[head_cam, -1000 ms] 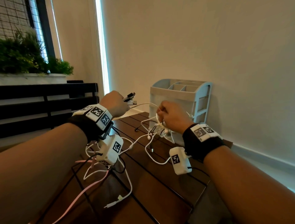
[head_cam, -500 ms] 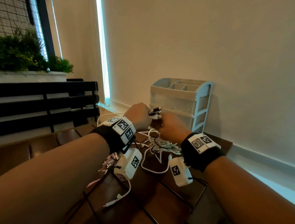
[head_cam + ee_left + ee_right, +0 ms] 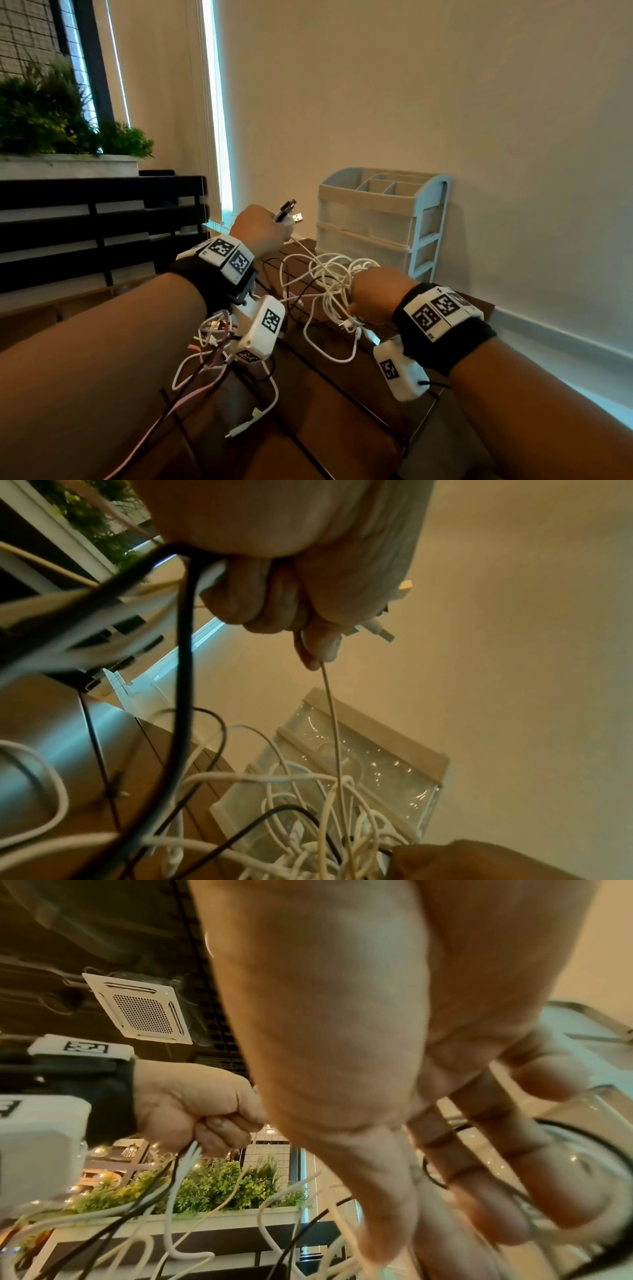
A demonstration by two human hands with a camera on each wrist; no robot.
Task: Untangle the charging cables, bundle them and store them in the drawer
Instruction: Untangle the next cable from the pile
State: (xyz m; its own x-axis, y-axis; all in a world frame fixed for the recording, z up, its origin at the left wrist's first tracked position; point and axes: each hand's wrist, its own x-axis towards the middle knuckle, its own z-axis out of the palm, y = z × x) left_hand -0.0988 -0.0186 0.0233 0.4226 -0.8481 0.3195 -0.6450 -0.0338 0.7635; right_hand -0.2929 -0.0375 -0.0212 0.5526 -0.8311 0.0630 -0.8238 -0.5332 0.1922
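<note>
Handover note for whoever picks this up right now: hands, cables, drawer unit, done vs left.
Left hand: raised, fist gripping several cable ends, USB plugs sticking out.
Right hand: lower, fingers in the white cable tangle; grip unclear.
A white strand runs taut from the left hand down into the tangle.
More loose cables, pink one included, lie on the table.
Drawer unit at the wall, drawers closed.
Done: ends gathered. Left: untangle, bundle, store.
</note>
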